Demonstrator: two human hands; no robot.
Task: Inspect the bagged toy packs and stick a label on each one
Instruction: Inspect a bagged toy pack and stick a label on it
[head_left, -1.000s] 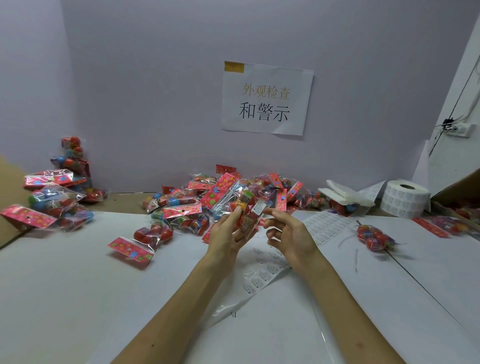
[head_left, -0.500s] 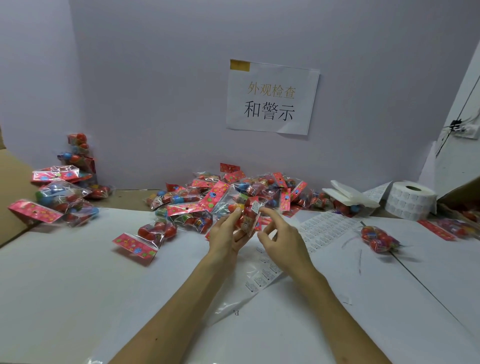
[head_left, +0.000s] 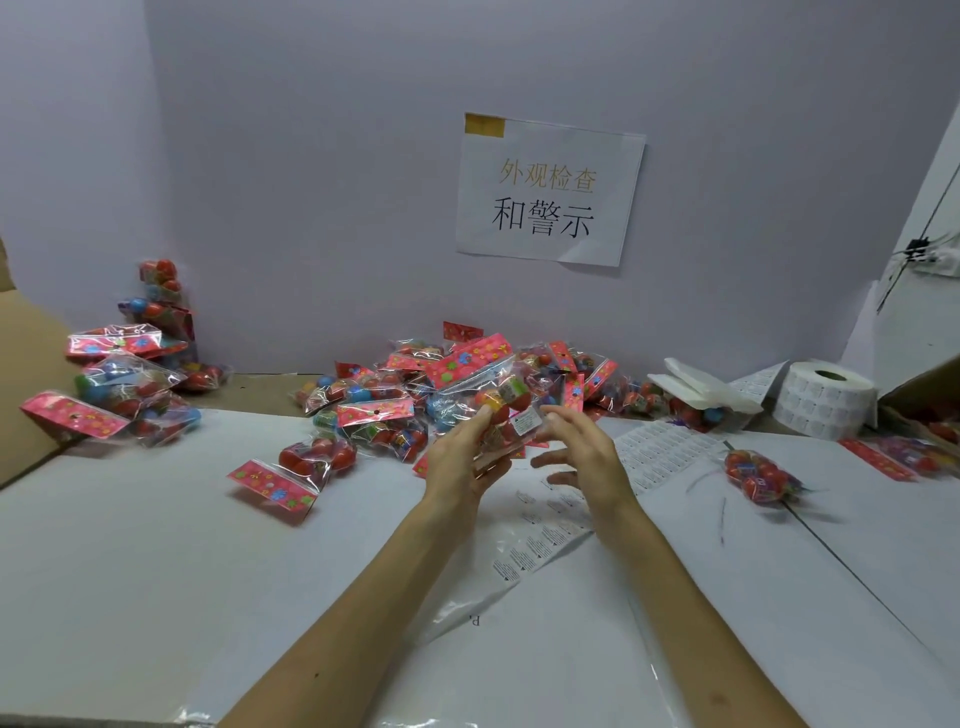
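A clear toy pack (head_left: 500, 401) of coloured balls was clamped in the left hand (head_left: 457, 462); the right hand (head_left: 582, 453) was held with grip apart.

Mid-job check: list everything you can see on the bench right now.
held pack: one, clear with red toys, labelled, in left hand
heap of packs: many, red, back centre
stack of packs: several, red, far left
loose pack: one, red, left of hands
second loose pack: one, red, right
label roll: one, white, back right
label sheets: several, white, right of hands
sign: one, white, wall
left hand: grips held pack
right hand: open, beside it
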